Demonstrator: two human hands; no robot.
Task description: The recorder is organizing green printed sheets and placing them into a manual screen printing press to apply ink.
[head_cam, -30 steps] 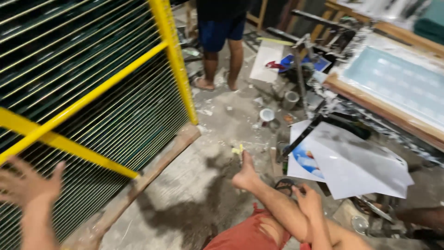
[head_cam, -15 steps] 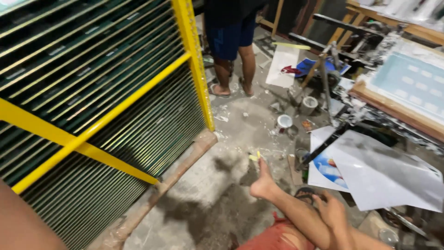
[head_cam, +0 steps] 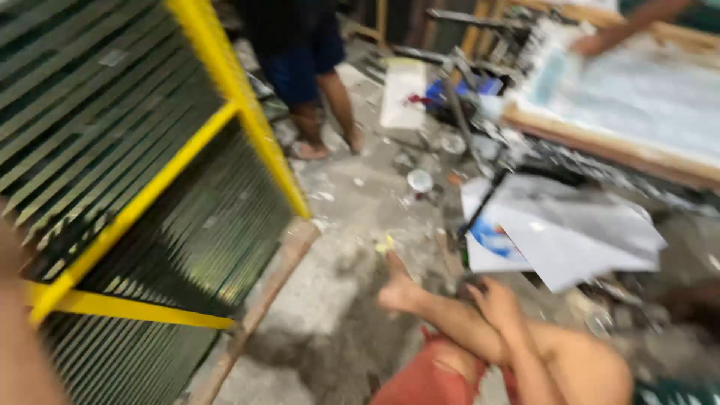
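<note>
One yellow-framed rack, two white cups, several loose sheets.

Left hand cut off, blurred

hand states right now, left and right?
Left hand: out of view, only the forearm shows at the frame edge.
Right hand: resting on the wearer's leg, holding nothing; open or curled cannot be told.

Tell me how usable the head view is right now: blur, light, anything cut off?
Head view: motion blur smears everything; the yellow rack frame and white sheets stay readable by colour. Light is dim and even, without glare. The right hand is soft-edged; the left arm is cut off at the left edge.
</note>
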